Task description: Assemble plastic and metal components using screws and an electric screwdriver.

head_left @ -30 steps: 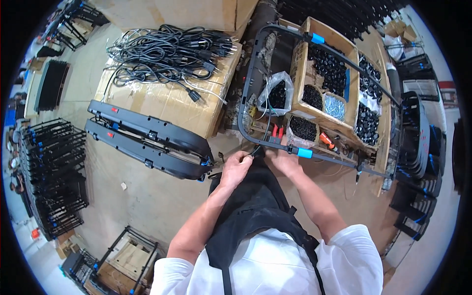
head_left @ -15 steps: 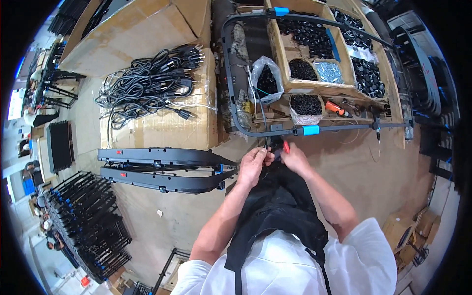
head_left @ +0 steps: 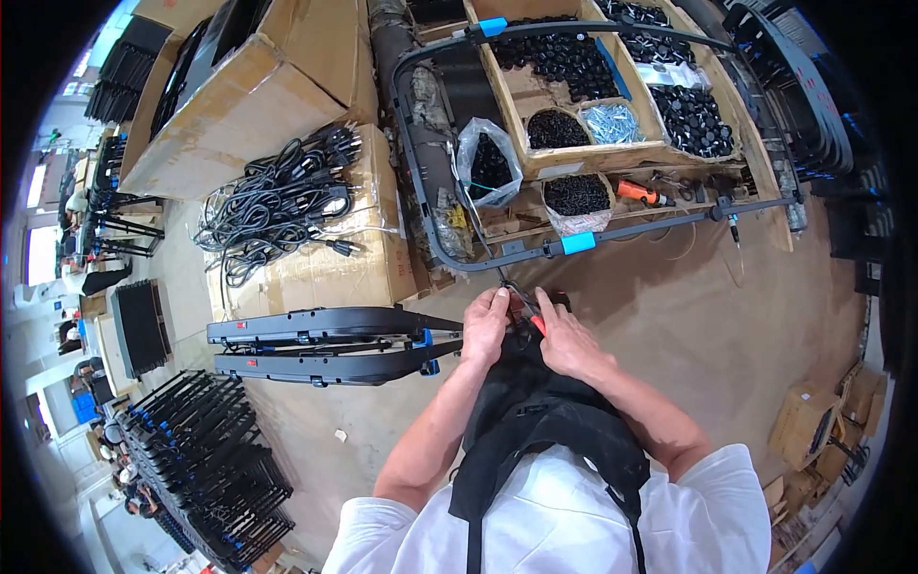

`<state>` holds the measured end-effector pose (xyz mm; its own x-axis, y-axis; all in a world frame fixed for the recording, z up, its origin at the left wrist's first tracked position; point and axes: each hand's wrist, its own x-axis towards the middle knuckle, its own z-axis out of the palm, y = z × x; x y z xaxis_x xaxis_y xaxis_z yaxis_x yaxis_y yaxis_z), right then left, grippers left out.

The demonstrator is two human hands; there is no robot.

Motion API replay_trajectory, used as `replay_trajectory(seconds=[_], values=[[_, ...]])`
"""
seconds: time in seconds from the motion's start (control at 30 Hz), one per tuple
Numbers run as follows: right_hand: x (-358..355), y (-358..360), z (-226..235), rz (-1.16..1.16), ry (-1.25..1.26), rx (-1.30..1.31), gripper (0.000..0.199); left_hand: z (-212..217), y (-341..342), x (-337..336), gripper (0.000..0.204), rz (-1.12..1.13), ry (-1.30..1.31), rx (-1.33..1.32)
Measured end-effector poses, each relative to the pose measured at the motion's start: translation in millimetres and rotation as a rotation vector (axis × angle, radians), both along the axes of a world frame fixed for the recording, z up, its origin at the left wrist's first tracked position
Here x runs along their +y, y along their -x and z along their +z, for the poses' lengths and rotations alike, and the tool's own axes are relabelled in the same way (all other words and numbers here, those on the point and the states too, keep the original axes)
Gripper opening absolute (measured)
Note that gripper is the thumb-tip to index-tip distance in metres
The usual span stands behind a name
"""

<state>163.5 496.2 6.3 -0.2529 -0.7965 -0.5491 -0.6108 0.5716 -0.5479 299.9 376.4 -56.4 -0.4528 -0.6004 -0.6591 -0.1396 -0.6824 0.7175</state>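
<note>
Only the head view to go on. Got the left hand (head_left: 486, 327) pinched together, apparently on a thin dark wire (head_left: 503, 276), just on the near side of the black tube frame (head_left: 521, 256). Got the right hand (head_left: 572, 342) closed over a red-handled tool (head_left: 537, 325) right beside it, above the dark apron (head_left: 547, 421). Can't make out the tool's tip, or any bite on the wire. For a clean job, hold the wire snug near the working spot, without tugging against the frame. Square the tool up before squeezing, and mind the left hand, so close by.
</note>
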Motion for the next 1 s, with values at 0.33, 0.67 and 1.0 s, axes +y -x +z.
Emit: replay_trajectory(seconds=[0.33, 0.67, 1.0], values=[[-4, 23, 7, 0.245, 0.022, 0.134, 0.088, -16, 8, 18, 0.033, 0.001, 0.224, -0.063], [12, 25, 1, 0.14, 0.281, 0.122, 0.095, 34, -2, -27, 0.03, -0.437, 0.546, -0.311], [12, -47, 6, -0.058, 0.32, 0.376, 0.091, 51, 42, -110, 0.057, -1.026, 1.34, -0.909]])
